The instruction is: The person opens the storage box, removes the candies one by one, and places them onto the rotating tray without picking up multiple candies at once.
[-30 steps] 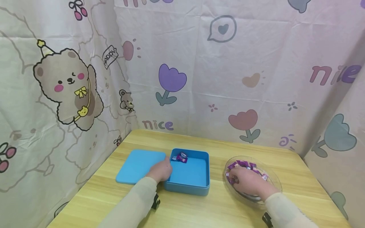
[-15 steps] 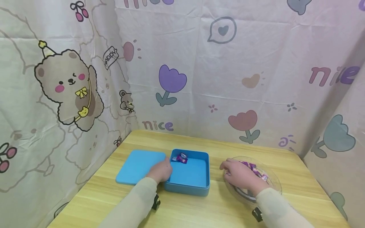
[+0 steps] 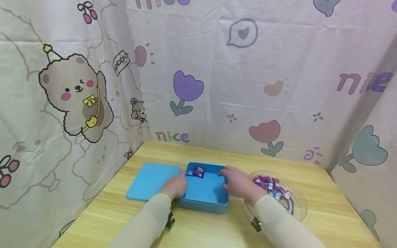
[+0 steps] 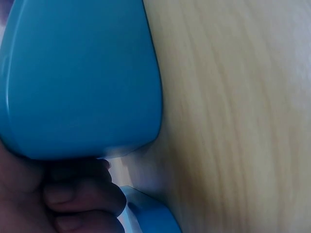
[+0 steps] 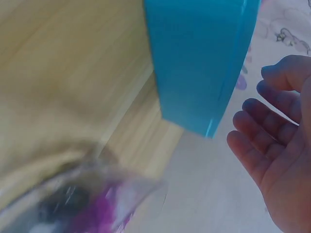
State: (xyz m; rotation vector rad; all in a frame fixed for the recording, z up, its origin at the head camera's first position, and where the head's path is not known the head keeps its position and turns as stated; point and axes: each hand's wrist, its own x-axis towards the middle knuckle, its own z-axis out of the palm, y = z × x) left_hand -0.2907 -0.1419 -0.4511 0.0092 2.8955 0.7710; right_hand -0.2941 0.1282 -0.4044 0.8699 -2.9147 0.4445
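A square blue plastic box (image 3: 204,187) stands uncovered on the table. Several small wrapped candies (image 3: 198,172) lie in its back left corner. My left hand (image 3: 176,185) grips the box's left side wall near the rim; the left wrist view shows curled fingers (image 4: 87,196) against the wall. My right hand (image 3: 240,182) is over the box's right rim, its fingers bent loosely, with a gap between thumb and fingers. No candy shows in it in the right wrist view. To the right, a clear bowl (image 3: 301,196) holds several purple and white candies (image 3: 270,186), partly behind my right forearm.
A flat blue lid (image 3: 149,179) lies left of the box, partly behind my left hand. The wooden table (image 3: 211,230) runs up to a patterned curtain (image 3: 217,69) at the back and sides.
My right hand has moved left from inside the candy bowl to above the box's right rim, uncovering candies in the bowl. The left hand and box stay where they were.
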